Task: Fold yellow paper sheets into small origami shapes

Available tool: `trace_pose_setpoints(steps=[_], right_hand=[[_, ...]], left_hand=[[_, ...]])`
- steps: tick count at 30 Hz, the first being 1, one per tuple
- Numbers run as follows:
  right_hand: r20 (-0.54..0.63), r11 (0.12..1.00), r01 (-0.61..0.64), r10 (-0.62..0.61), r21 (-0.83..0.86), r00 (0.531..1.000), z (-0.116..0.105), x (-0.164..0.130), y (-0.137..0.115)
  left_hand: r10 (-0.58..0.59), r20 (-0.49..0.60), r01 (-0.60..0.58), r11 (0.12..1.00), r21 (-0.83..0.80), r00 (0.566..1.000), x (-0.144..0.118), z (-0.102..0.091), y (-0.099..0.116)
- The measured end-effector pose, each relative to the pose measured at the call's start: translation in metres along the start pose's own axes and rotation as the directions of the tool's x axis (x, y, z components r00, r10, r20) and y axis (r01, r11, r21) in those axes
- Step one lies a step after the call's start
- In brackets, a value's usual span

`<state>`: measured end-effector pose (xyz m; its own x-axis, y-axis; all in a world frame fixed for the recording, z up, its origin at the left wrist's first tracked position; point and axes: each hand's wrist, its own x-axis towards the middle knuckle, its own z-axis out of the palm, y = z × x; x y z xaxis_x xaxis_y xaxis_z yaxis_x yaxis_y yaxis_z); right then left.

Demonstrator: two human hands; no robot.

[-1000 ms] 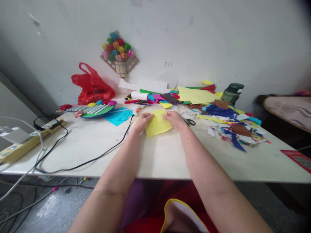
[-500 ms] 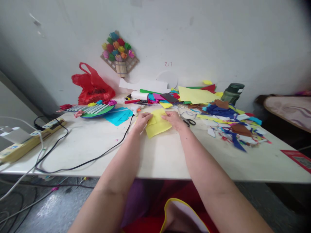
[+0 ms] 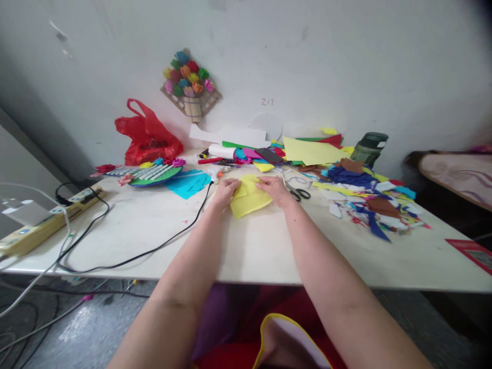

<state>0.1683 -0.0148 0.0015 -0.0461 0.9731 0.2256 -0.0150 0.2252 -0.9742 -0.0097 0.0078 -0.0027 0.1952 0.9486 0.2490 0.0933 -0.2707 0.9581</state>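
Observation:
A thin yellow sheet of crepe paper (image 3: 250,201), partly folded over at its upper left, is held between my two hands above the table. My left hand (image 3: 227,192) pinches its left edge with thumb and fingers. At the upper right corner, my right hand (image 3: 274,188) grips it the same way. Black-handled scissors (image 3: 300,194) lie just right of my right wrist, their blades partly hidden. Behind my left hand rests a glue gun (image 3: 222,173), mostly hidden, with a black cord running left.
A heap of coloured paper scraps (image 3: 378,205) covers the table's right side, beside a green bottle (image 3: 369,148). To the left are blue paper (image 3: 190,184), a red plastic bag (image 3: 148,138), a round green craft piece (image 3: 157,176) and a power strip (image 3: 49,223). The black cord (image 3: 154,250) crosses the tabletop.
Both hands keep hold of the yellow crepe paper in nearly the same place. The view has shifted very slightly; nothing else has visibly moved.

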Motion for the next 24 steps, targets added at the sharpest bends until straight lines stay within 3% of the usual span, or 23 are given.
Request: trace_pose_setpoints(steps=[3,12,24], right_hand=[[-0.005,0.999,0.042,-0.043,-0.024,0.999,0.000,0.001,0.000],[0.148,0.983,0.095,-0.072,-0.158,0.986,-0.003,-0.005,-0.006],[0.197,0.946,0.172,-0.120,-0.275,0.973,-0.001,-0.006,-0.010]], left_hand=[[-0.027,-0.004,0.026,0.999,-0.031,1.000,0.001,0.000,-0.001],[-0.120,0.012,0.119,0.968,-0.222,0.993,0.004,0.001,-0.006],[-0.135,0.031,0.138,0.948,-0.287,0.990,0.003,0.002,-0.005]])
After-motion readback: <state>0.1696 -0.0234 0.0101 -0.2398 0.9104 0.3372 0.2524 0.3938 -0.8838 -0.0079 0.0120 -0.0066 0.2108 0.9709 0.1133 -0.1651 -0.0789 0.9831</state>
